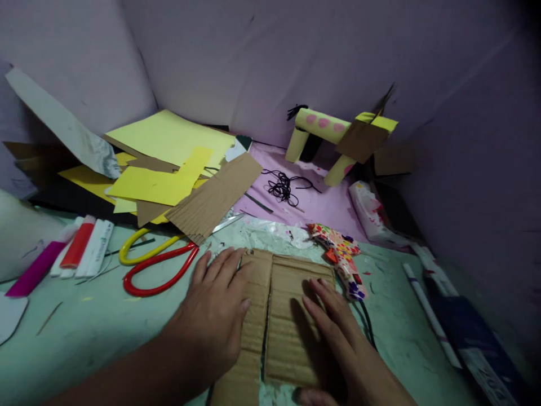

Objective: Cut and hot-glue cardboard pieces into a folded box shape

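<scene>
Red-and-yellow-handled scissors point(146, 292) lie beside the left hand point(213, 318), its fingers slightly spread, index and thumb over the left corrugated cardboard strip point(253, 321). Just beside it, the right cardboard panel point(287, 332) lies beneath the right hand's point(355, 344) loosely parted fingers; contact is unclear. Rightward lies a flower-patterned glue gun point(343, 251).

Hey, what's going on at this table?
A person has both bare hands at two pieces of corrugated cardboard lying side by side. The left hand lies over the outer edge of the left piece; the right hand is spread over the right piece, though whether it touches is unclear. Scissors lie to the left, and tangled black cord lies beyond.
</scene>
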The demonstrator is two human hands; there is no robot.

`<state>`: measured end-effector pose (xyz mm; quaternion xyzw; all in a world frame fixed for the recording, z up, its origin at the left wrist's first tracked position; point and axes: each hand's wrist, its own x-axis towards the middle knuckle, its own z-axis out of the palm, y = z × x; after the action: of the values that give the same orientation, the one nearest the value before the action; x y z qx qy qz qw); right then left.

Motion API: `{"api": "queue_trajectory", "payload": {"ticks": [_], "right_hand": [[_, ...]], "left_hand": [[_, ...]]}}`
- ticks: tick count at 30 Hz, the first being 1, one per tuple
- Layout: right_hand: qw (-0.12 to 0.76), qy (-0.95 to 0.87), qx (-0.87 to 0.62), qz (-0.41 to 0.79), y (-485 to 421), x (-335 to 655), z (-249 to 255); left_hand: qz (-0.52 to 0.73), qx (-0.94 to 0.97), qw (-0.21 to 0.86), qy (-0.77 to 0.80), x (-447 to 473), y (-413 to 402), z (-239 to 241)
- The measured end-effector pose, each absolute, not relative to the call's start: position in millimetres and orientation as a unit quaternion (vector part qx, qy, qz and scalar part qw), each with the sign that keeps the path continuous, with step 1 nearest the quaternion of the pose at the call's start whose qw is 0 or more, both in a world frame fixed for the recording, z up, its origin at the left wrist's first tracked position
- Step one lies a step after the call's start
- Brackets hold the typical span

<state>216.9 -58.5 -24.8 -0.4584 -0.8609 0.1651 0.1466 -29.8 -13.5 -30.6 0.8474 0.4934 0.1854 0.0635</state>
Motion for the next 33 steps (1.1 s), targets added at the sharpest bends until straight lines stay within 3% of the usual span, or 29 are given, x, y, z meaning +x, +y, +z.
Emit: {"api": "queue_trajectory", "payload": {"ticks": [5,9,12,17,33], "right_hand": [[0.19,-0.869,-0.439,0.126,-59.2,219.0,-45.1],[0.174,-0.868,-0.451,0.115,-58.3,219.9,-53.1],[0.177,-0.879,-0.431,0.107,-56.8,219.8,-45.5],[0.111,-0.874,-0.451,0.146,-56.4,215.5,-23.3],[0.125,-0.866,-0.448,0.183,-52.9,211.2,-21.1]], "left_hand": [[0.184,0.851,0.048,0.49,-29.3,-14.8,-31.6],[0.185,0.852,0.051,0.487,-29.5,-14.9,-30.3],[0.183,0.853,0.059,0.485,-29.7,-14.7,-28.6],[0.185,0.854,0.073,0.482,-30.2,-14.5,-26.1],[0.192,0.866,0.07,0.457,-29.9,-16.5,-27.0]]}}
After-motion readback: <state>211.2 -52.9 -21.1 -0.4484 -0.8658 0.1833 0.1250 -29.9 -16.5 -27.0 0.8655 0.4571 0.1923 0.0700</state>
